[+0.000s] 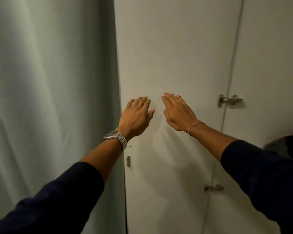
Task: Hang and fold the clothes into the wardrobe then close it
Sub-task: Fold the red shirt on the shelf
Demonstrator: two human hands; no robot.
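Left hand and right hand are pressing the wardrobe door, fingers straight, holding nothing. Closing step is seemingly underway; a steady push is needed next.

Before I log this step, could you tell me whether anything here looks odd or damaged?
Nothing stands out. Both hands, left hand and right hand, lie flat on the white wardrobe door; its hinges look intact.
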